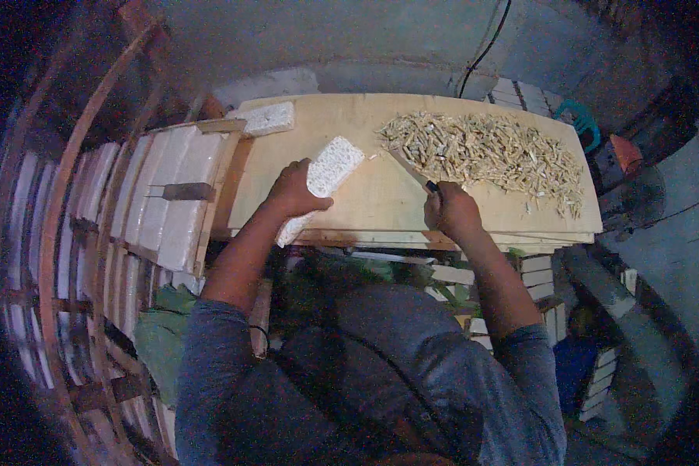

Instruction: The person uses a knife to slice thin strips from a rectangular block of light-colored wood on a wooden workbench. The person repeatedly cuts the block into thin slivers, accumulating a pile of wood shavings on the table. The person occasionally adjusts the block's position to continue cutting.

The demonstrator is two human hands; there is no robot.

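Note:
My left hand [296, 192] is closed round a white rectangular block [335, 165] with a rough, speckled face, held tilted over the left half of a pale wooden board [349, 116]. On the right, my right hand [453, 211] grips a knife [409, 168], whose blade slants up and left to the edge of a wide pile of short straw-coloured pieces [489, 151]. The pile spreads over the board's right half. Most of the knife's handle is hidden in my fingers. A few white crumbs lie between the blade tip and the block.
Another white block [269, 118] lies at the board's back left corner. Along the left stand wooden racks with wrapped white slabs [180, 159] and curved rails. Beyond the board's right end are a teal plastic chair [581, 124] and an orange object [625, 153]. A dark cable [485, 48] hangs behind.

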